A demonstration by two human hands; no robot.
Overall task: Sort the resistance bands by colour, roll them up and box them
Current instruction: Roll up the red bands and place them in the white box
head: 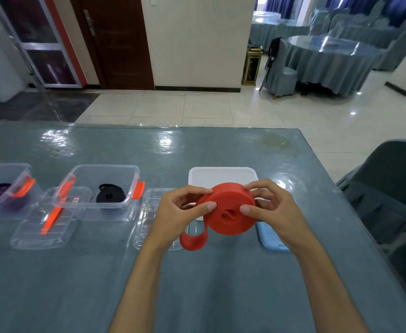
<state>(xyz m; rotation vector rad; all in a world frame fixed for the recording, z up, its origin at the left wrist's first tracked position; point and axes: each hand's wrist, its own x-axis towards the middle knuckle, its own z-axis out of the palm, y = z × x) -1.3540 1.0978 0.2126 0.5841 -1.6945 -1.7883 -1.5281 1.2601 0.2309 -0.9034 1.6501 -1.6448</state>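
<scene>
1. Red rubber, wound into a thick roll, is held above the table (221, 284) between both hands: the red resistance band (229, 209) is gripped by the left hand (180, 210) on its left side and by the right hand (272, 207) on its right, thumbs pressed on the near face and fingers curled over the far edge.
2. A loose tail of the red band is left hanging below the roll; its end loop is seen just above the table, and whether it touches the surface cannot be told.
3. A white box (221, 176) is partly hidden behind the roll and hands; its inside cannot be made out.
4. A light blue lid (272, 239) is mostly covered by the right wrist.
5. A clear lid (149, 224) is partly covered by the left hand.
6. A rolled black band (110, 195) is seen inside a clear box (106, 171) with orange clips.
7. A purple band (0, 195) is blurred behind the wall of a second clear box (5, 169), cut off by the left edge.
8. Another clear lid (43, 229) lies in front of the two clear boxes.
</scene>
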